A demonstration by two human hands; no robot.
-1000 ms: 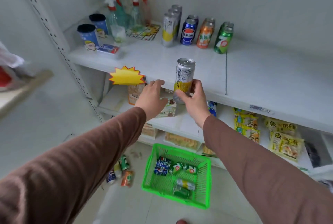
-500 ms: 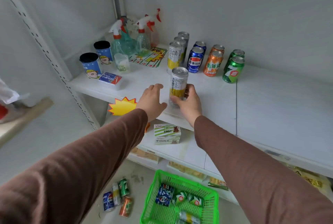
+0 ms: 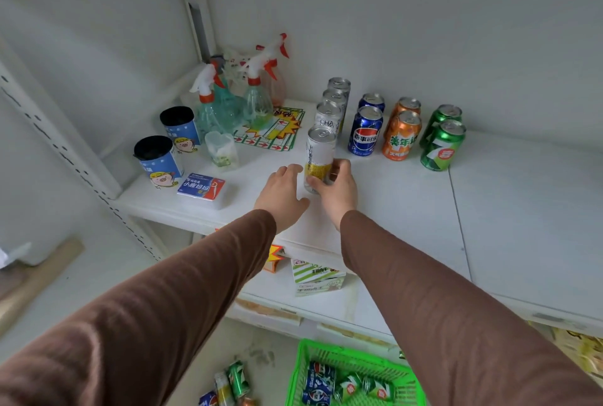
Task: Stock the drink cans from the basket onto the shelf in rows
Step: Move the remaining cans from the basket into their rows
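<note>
My right hand (image 3: 337, 191) grips a tall silver and yellow can (image 3: 319, 157) near its base, upright on the white shelf (image 3: 408, 203), just in front of a row of three like cans (image 3: 329, 111). My left hand (image 3: 282, 191) lies beside it on the left, fingers relaxed, holding nothing. To the right stand two blue cola cans (image 3: 365, 131), two orange cans (image 3: 401, 134) and two green cans (image 3: 442, 144), each pair in a row. The green basket (image 3: 301, 369) on the floor below holds several more cans (image 3: 346, 386).
Spray bottles (image 3: 235, 102), two blue cups (image 3: 163, 157), a small clear cup (image 3: 222, 147) and a blue packet (image 3: 201, 186) fill the shelf's left end. Loose cans (image 3: 231, 384) lie on the floor left of the basket. Boxes (image 3: 316, 275) sit on the lower shelf.
My right hand has carried the tall can up from the shelf's front edge and back toward the row of like cans. My left hand has moved forward alongside it.
</note>
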